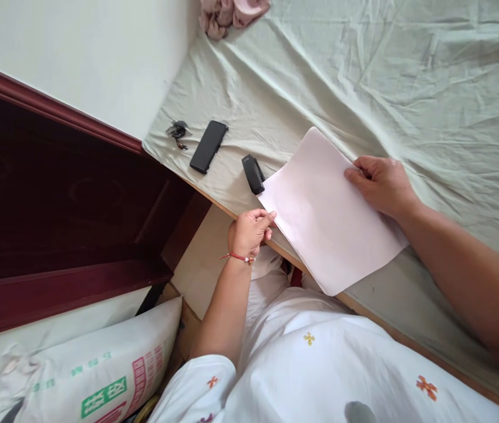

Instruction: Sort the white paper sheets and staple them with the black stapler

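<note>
A small stack of white paper (329, 217) lies at a slant over the edge of the cloth-covered surface. My left hand (253, 230), with a red string bracelet at the wrist, pinches the paper's left edge between thumb and fingers. On the opposite side, my right hand (381, 183) grips the right edge, thumb on top and the other fingers partly hidden. A black stapler (253, 174) sits at the paper's upper left corner, touching or very near it; whether the corner is inside its jaw I cannot tell.
A black phone (209, 147) and a bunch of keys (179, 131) lie left of the stapler on the pale green cloth (408, 88). Pinkish fabric (232, 14) is bunched by the wall. Dark red wooden furniture (56, 194) and a white printed sack (113, 364) stand at the left.
</note>
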Demonstrator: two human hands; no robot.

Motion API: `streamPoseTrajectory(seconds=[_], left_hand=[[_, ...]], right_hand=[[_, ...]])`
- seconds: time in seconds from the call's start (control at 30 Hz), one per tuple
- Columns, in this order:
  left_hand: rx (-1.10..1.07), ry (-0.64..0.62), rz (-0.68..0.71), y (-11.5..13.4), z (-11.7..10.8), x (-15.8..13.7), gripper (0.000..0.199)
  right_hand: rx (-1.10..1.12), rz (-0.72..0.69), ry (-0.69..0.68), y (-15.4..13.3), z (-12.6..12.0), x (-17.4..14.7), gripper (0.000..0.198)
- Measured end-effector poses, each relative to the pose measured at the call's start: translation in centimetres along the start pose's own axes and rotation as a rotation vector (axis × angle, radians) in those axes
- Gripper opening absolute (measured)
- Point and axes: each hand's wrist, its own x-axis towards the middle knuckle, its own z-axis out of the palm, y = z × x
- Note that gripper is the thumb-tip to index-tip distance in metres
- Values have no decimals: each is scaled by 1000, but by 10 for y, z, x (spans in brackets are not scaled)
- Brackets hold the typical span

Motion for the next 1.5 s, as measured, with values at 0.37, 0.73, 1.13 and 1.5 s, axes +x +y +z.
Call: streamPoseTrajectory(seconds=[0.37,0.73,1.13,1.5], left_hand=[[-16,13,-47,0,5,0,54],[-34,11,-97,2,3,-1,52],[-55,25,-134,14,7,-4,38],[-48,181,-31,1,13,3,19]], right_hand=[[12,15,-17,1,1,0,35],[23,2,-26,2,1,0,34],[4,19,14,2,4,2,28],[-10,101,2,-3,1,2,29]])
